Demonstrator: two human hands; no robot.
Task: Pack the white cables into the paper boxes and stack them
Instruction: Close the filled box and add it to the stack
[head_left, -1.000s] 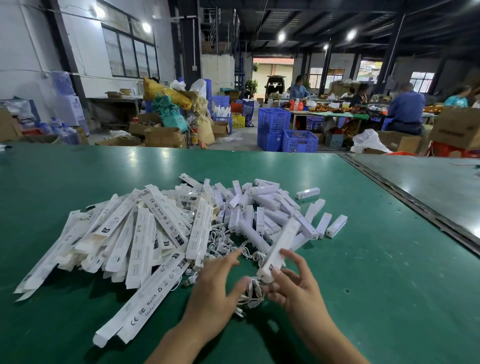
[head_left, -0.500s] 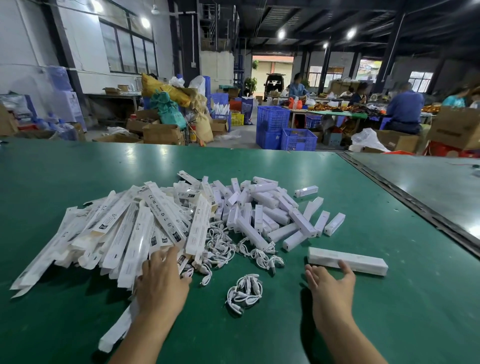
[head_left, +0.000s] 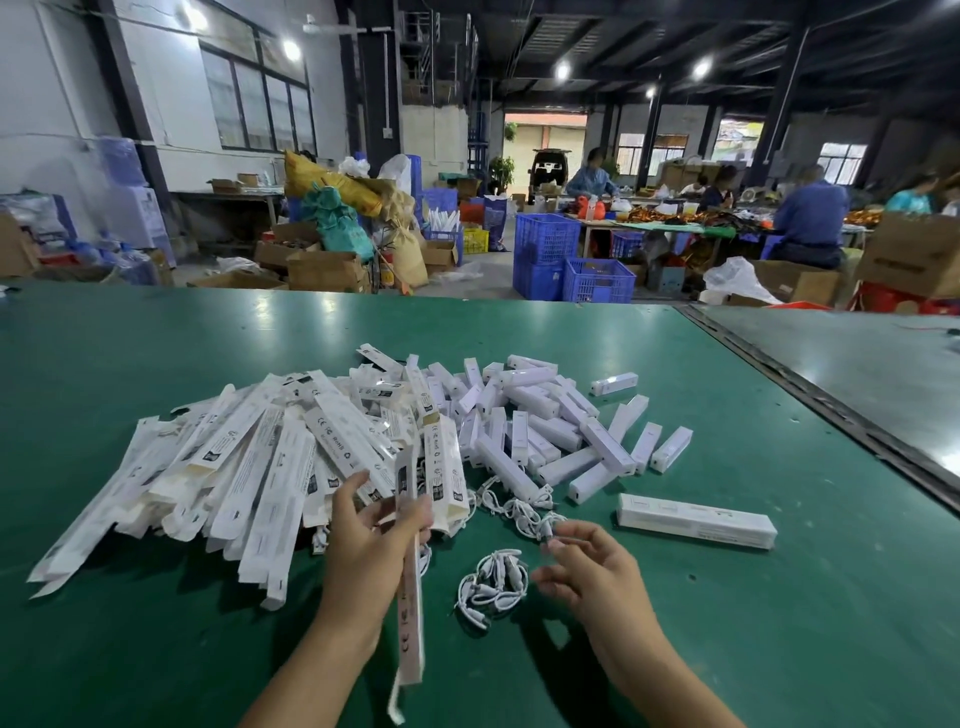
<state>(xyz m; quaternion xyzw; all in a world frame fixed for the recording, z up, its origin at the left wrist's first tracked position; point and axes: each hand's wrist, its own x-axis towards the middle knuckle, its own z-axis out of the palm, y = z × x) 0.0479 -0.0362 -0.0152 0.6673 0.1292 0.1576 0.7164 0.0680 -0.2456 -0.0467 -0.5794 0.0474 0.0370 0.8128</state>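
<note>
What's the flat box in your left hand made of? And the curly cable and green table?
The flat box in the left hand looks like thin matte white card, printed and folded. The curly cable seems smooth white plastic or rubber, bending into loops. The green table is slightly glossy, reflecting lamps; material unclear.

the left hand grips a flat, unfolded white paper box, its long strip pointing toward the near edge of the green table. the right hand hovers with loosely curled fingers just beside a coiled white cable — whether it pinches anything cannot be told. mid-table lie a heap of flat white box blanks and a pile of short closed white boxes — one long closed white box lies alone nearer the right edge.
</note>
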